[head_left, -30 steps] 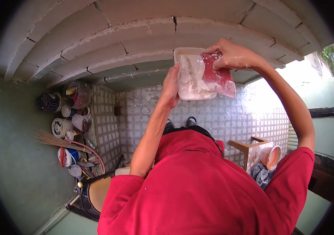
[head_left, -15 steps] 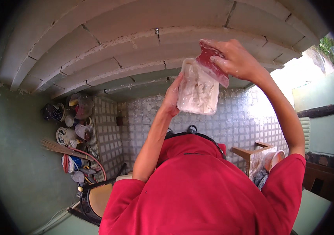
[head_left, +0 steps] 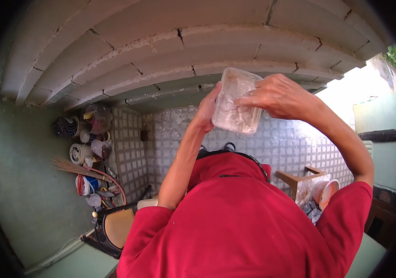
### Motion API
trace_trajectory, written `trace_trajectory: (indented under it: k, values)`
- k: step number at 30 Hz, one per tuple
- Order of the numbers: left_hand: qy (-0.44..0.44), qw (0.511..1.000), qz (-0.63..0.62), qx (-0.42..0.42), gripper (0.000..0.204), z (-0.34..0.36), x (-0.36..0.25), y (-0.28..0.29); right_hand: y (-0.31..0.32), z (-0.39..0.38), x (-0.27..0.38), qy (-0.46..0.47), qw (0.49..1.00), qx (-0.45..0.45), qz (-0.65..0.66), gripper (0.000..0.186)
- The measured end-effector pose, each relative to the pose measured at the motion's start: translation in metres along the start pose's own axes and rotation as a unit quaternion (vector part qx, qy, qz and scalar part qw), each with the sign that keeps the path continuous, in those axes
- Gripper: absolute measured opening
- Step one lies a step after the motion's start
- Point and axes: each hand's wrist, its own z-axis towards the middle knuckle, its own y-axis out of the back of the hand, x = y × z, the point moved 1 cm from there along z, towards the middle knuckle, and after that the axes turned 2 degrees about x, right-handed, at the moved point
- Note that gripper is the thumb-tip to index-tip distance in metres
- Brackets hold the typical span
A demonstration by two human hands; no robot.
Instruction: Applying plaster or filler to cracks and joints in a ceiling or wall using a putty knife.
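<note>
My left hand (head_left: 205,111) grips a translucent plastic tub (head_left: 226,113) holding white paste, tilted above my waist. My right hand (head_left: 284,97) reaches over the tub's right side with curled fingers, their tips down in or over the paste near its middle. What these fingers hold, if anything, is hidden; the red flexible scraper seen earlier does not show now.
Buckets (head_left: 79,154), a straw broom (head_left: 66,169) and a hose line the green wall at left. A chair (head_left: 117,227) stands lower left, a wooden stand (head_left: 293,180) and orange-rimmed bucket (head_left: 328,194) at right. Block courses (head_left: 207,41) span the top, above a tiled floor (head_left: 170,134).
My right hand has moved from holding the red scraper at the tub's upper right down over the paste; the scraper is out of sight. The tub has tilted slightly.
</note>
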Motion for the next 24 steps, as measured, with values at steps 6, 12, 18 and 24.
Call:
trace_trajectory:
  k: [6,12,18,24]
  values:
    - [0.004,1.000,-0.018,0.011,0.062,0.014,-0.001,-0.007,0.014,-0.012,-0.023,-0.040,0.992,-0.047,-0.111,0.049]
    - [0.005,1.000,-0.019,0.015,0.060,0.029,-0.004,-0.006,-0.002,-0.003,-0.008,0.048,0.993,-0.051,-0.091,0.037]
    - [-0.042,0.999,-0.020,-0.020,0.058,0.041,-0.009,0.004,0.013,-0.023,-0.027,0.108,0.982,-0.031,-0.152,0.024]
    - [-0.033,0.998,-0.053,-0.017,0.058,0.042,-0.015,0.001,0.023,0.001,-0.043,0.032,0.985,-0.074,-0.151,0.043]
